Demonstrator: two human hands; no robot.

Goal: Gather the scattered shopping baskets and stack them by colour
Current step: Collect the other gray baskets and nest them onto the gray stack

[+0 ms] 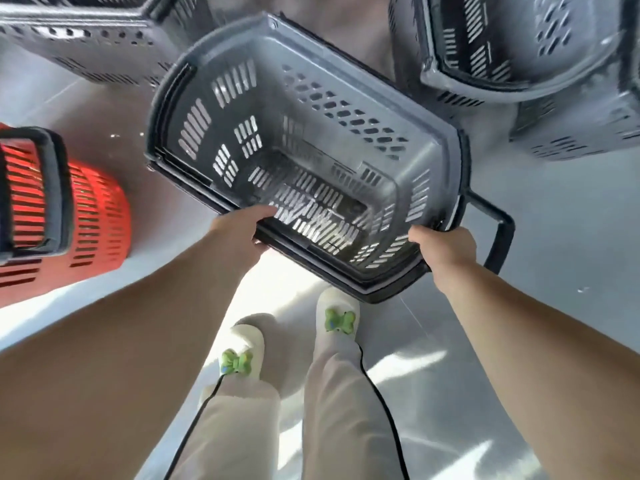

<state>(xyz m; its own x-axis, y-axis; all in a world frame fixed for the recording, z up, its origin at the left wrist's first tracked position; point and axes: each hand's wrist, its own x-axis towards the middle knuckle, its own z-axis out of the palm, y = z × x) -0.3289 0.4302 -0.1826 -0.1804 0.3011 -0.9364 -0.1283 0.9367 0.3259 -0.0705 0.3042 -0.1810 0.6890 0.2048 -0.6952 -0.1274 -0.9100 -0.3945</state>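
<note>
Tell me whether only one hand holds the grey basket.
No: left hand and right hand both grip the rim of the grey basket.

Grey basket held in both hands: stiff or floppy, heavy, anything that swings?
Probably stiff: the grey basket shows no sag though the left hand and right hand grip only its near rim. Likely light for its size: slotted walls, nothing inside. The black handle hangs off one end and may swing or snag.

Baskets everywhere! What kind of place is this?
Probably a shop or its storeroom: the left hand and right hand hold a grey slotted plastic shopping basket, more grey plastic baskets lie around, and a red plastic basket sits on the smooth pale floor.
</note>
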